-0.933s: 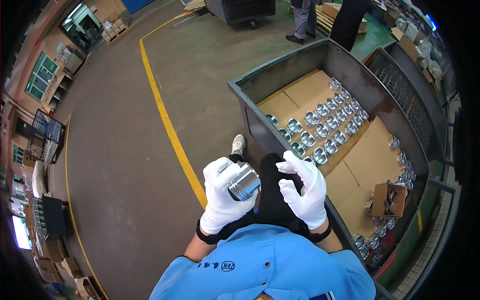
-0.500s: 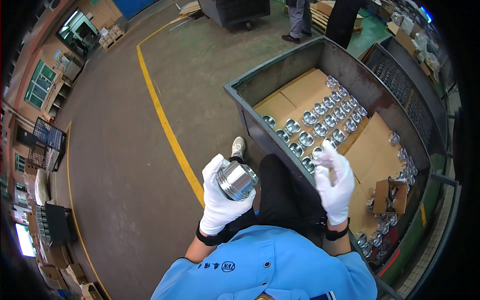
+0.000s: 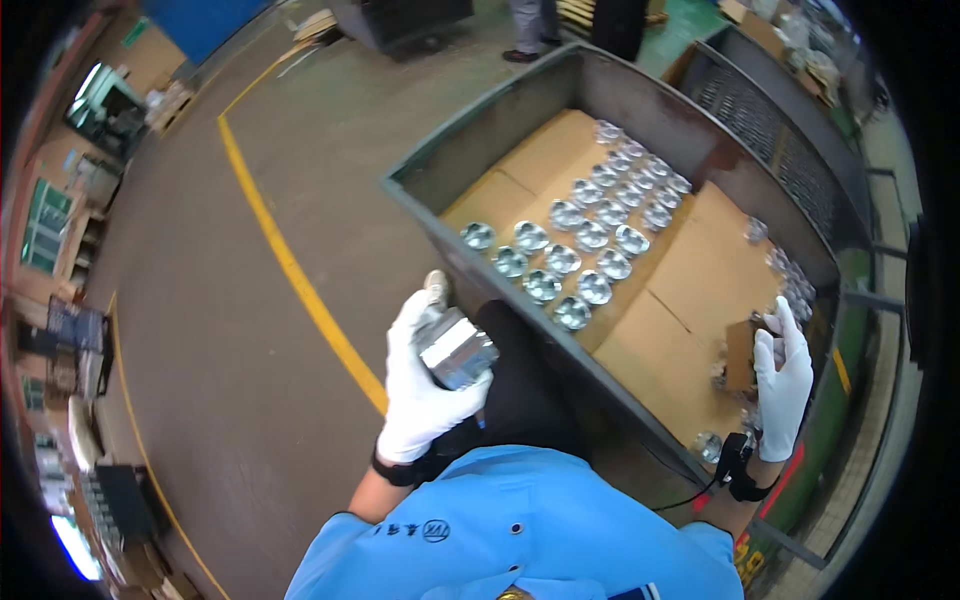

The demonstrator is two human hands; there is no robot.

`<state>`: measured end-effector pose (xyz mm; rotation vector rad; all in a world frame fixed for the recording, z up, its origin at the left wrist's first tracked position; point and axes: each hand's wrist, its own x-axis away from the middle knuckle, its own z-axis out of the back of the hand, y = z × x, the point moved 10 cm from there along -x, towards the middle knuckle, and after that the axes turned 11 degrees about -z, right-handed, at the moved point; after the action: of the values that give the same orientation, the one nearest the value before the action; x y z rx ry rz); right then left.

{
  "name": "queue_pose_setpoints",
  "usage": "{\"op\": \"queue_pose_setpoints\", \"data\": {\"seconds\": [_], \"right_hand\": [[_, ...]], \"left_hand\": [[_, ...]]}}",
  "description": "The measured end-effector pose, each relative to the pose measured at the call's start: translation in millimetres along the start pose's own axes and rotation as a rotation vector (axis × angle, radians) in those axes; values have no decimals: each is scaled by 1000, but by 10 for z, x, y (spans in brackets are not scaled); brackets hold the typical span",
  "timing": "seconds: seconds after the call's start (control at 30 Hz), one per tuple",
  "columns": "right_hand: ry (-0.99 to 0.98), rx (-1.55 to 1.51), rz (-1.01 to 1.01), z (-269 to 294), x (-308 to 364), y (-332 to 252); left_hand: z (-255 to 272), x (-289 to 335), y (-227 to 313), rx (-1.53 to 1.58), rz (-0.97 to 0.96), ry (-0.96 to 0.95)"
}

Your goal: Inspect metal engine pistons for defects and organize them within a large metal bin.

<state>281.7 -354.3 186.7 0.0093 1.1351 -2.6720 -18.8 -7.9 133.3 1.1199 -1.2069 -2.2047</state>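
My left hand, in a white glove, is wrapped round a shiny metal piston in front of my body. On the right, my gloved right hand reaches over the right side of a grey metal bin, its fingertips beside a small cardboard box. Its index finger is stretched out and the thumb stands apart; nothing shows clearly held, though the hand partly hides the box. Several pistons stand in rows on a cardboard sheet inside the bin.
More pistons are grouped along the bin's right wall. Behind it stands another bin filled with dark rows of parts. A person's legs show at the far side. A yellow line runs along the floor to my left.
My right hand has moved right, from above the piston rows to the small cardboard box. The piston stays in my left hand, tilted differently. The view has shifted toward the right.
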Motion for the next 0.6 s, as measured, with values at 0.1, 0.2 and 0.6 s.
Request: {"op": "queue_pose_setpoints", "data": {"seconds": [0.1,0.2,0.6], "right_hand": [[64,39,17,360,-223,272],[223,522,-93,758,-534,656],[-196,603,-656,89,-1467,3352]], "left_hand": [[-187,3,-24,237,108,81],[-178,-10,-112,18,-2,73],[150,342,-918,687,315,217]]}}
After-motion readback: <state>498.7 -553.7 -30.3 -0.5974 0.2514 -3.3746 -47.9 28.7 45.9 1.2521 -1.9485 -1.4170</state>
